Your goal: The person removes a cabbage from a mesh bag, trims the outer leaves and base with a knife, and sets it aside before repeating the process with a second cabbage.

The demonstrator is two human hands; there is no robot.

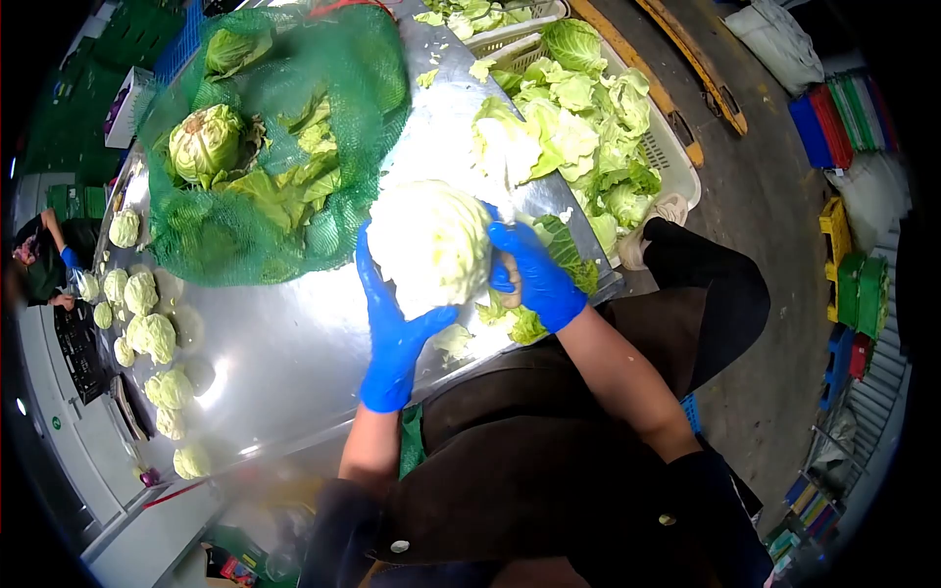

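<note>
My left hand (pixel 392 323), in a blue glove, grips a pale trimmed cabbage (pixel 429 245) from its left and underside, holding it just above the steel table (pixel 294 343). At the cabbage's right side is my right hand (pixel 534 274), also in a blue glove. It is closed around what looks like a pale knife handle (pixel 509 286), and the blade is hidden behind the cabbage. Loose green leaves (pixel 520 323) lie at the table edge below my right hand.
A green mesh sack (pixel 274 137) with whole cabbages lies at the table's back left. A white crate (pixel 676 167) of cut-off leaves stands to the right. Several trimmed cabbages (pixel 147 333) line the left edge. Another person (pixel 44 260) works at far left beside a grey machine (pixel 59 392).
</note>
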